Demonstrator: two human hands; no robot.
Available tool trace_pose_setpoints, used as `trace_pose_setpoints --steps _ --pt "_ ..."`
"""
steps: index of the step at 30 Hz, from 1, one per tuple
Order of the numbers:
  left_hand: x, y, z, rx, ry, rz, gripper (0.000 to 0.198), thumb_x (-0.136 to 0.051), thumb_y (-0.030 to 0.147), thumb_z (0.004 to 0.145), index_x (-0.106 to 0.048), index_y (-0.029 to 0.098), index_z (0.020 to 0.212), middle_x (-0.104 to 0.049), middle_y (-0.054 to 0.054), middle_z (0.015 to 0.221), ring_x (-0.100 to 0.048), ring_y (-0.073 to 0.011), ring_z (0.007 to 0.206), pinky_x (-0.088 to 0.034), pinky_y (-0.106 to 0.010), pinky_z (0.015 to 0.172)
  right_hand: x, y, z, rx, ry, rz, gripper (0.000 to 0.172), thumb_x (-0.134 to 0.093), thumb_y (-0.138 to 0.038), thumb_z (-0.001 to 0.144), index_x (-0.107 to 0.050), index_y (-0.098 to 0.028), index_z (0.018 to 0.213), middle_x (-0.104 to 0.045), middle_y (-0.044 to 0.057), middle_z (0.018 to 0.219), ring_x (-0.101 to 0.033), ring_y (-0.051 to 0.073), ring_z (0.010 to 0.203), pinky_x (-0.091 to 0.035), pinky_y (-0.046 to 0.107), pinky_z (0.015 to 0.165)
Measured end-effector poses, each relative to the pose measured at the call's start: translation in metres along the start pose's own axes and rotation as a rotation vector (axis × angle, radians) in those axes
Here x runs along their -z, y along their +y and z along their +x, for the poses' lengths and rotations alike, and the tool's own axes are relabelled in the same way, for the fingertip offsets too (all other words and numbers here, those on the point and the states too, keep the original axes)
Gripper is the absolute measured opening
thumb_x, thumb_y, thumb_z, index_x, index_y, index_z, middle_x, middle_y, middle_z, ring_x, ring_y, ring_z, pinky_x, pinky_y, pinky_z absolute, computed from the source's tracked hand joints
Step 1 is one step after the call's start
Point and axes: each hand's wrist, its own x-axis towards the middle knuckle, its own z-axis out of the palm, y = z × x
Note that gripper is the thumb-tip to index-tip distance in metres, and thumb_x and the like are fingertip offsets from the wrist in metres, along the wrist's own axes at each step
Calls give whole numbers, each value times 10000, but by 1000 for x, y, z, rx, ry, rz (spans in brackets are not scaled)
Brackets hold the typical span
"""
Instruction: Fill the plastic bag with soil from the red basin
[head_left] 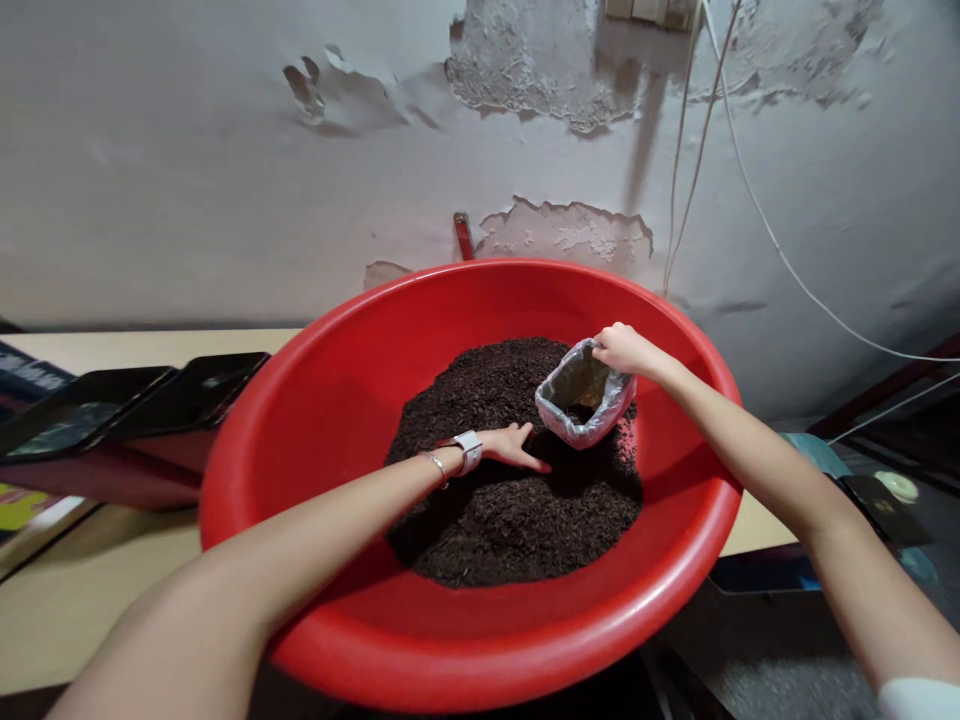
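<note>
A large red basin (315,400) holds a spread of dark, crumbly loose tea leaves or similar dry material (480,540). Over its right part my right hand (626,350) grips the rim of a plastic-lined container (592,425), which is tilted with its mouth toward me; a little brownish stuff shows inside. My left hand (514,447) reaches into the dark material left of the container, fingers spread and thumb apart, with nothing visibly held. A watch and a bracelet are on the left wrist. The fingertips lie close to the dark heap.
Black open boxes (135,405), one with a plastic lining, stand on the pale table (112,580) left of the basin. Behind is a peeling wall (225,200) with hanging cables (739,170). A dark box with a round pale item (896,487) is at the right.
</note>
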Motion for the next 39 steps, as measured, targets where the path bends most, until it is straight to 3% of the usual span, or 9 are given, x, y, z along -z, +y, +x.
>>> trace_pose_setpoints --steps 5,11,16,22,26,30,34,39 --pt "-6 4 1 9 -8 29 1234 -555 811 573 -202 74 1499 -157 -270 1561 -248 -392 1425 -272 -427 1136 1 0 -1 13 3 -10 326 -427 -225 887 -718 -104 971 -696 174 1009 -649 236 924 -400 268 692" --pt "-18 8 2 13 83 -28 1105 -553 807 584 -350 118 1424 -400 -232 1450 -426 -385 1313 -377 -437 1061 0 1 -1 9 7 -14 325 -425 -229 890 -717 -111 973 -696 171 1016 -648 225 917 -397 265 700" --pt "-28 12 0 38 167 -45 1043 -540 828 581 -426 143 1359 -472 -218 1366 -468 -406 1259 -418 -444 1012 -1 2 0 11 2 -16 326 -419 -227 889 -716 -116 963 -701 168 992 -648 228 908 -397 269 696" --pt "-35 9 4 -21 147 -198 822 -555 707 689 -457 197 1326 -581 -122 1325 -588 -299 1165 -481 -345 940 1 1 -1 4 -9 -9 323 -421 -224 892 -719 -122 962 -703 160 987 -651 220 903 -398 262 704" --pt "-37 12 4 -18 124 -185 713 -544 624 750 -476 195 1316 -618 -99 1295 -613 -272 1139 -484 -321 929 0 1 -1 -2 -6 -7 319 -425 -230 890 -719 -124 953 -705 157 976 -653 220 894 -396 262 694" --pt "-35 19 1 -14 147 -119 599 -528 498 802 -510 163 1297 -609 -135 1303 -616 -280 1135 -486 -332 923 1 1 -1 4 -10 -1 316 -426 -227 889 -718 -131 961 -706 150 976 -651 214 903 -396 256 703" --pt "-29 25 -3 68 149 -94 540 -556 425 790 -552 213 1288 -645 -107 1262 -629 -291 1123 -496 -335 906 4 -1 -3 -7 -23 -3 316 -425 -226 893 -716 -130 975 -704 147 985 -651 216 911 -390 256 692" --pt "0 25 -5 110 233 -117 477 -518 425 817 -583 237 1251 -684 -98 1188 -671 -288 1023 -519 -333 818 6 -3 -5 5 -34 -14 318 -420 -225 899 -714 -131 975 -702 150 997 -651 216 904 -385 259 680"
